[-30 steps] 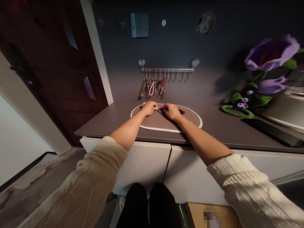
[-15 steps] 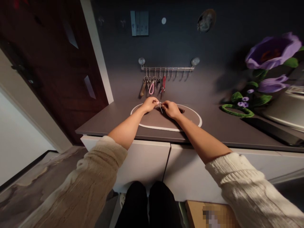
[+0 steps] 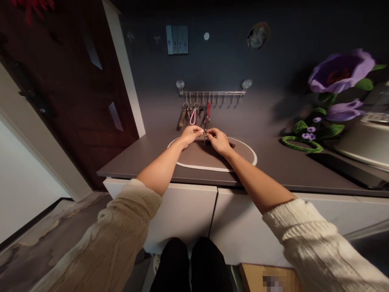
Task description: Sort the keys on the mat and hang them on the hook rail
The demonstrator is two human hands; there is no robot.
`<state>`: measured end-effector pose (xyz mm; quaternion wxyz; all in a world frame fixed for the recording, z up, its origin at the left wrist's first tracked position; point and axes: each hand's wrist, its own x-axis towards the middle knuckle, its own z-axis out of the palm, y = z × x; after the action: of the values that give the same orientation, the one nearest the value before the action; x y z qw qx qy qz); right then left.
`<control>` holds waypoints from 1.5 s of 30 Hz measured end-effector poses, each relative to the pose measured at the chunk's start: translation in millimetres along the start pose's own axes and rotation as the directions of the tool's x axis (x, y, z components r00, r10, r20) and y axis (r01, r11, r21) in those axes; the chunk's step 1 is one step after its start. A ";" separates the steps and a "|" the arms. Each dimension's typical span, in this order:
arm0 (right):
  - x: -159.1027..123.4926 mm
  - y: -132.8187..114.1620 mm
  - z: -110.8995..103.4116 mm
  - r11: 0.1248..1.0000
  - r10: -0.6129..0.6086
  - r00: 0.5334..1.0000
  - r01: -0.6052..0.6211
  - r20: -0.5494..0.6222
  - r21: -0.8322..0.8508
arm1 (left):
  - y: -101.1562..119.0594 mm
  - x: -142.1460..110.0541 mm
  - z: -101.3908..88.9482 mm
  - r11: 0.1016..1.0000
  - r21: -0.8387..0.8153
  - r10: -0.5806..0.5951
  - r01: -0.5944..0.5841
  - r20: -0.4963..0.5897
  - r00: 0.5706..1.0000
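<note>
My left hand [image 3: 190, 134] and my right hand [image 3: 219, 140] meet above an oval mat with a white rim [image 3: 212, 167] on the dark countertop. Both pinch a small metal key on a ring [image 3: 204, 135], which hangs between the fingertips a little above the mat. Just behind them a chrome hook rail [image 3: 212, 93] is fixed to the dark wall. From its left hooks hang several key sets, with a brown fob [image 3: 182, 117], a pink loop [image 3: 193, 118] and a red strap [image 3: 208, 109]. A dark object [image 3: 232, 144] lies on the mat behind my right hand.
A dark wooden door [image 3: 69, 89] stands to the left. Large purple artificial flowers [image 3: 340, 77] with a green coiled stem [image 3: 300, 144] sit at the right on the countertop [image 3: 273, 170], beside a grey appliance [image 3: 364, 142]. White cabinet doors [image 3: 182, 215] are below.
Both hands have lifted the key off the mat and carried it slightly toward the wall; it now dangles between the fingertips. The view shifted a little downward.
</note>
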<state>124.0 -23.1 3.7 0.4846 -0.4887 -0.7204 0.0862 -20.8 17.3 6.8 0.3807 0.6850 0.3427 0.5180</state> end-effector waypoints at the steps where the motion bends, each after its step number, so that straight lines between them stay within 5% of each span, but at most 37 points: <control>1: 0.0 -0.3 -0.2 1.000 -0.002 1.000 0.002 -0.012 0.014 | -0.3 0.5 0.0 1.000 -0.020 -0.002 0.002 0.000 1.000; 21: 5.5 10.2 -1.2 0.996 -0.011 0.996 0.020 -0.094 0.090 | 1.3 -0.3 5.7 0.993 -0.114 0.010 -0.013 -0.031 0.999; 31: 16.4 22.3 -9.5 0.982 0.088 0.982 -0.058 -0.165 0.178 | 2.7 -5.9 10.8 0.993 0.114 0.011 0.003 -0.126 0.992; 45: 84.3 26.1 -31.6 0.915 0.290 0.930 -0.201 -0.225 0.351 | -17.0 0.2 17.0 0.923 0.382 0.088 -0.048 -0.087 0.992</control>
<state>160.4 45.5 56.1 0.6371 -0.4975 -0.5553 0.1953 -5.6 22.7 -10.9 0.2048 0.7298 0.4313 0.4893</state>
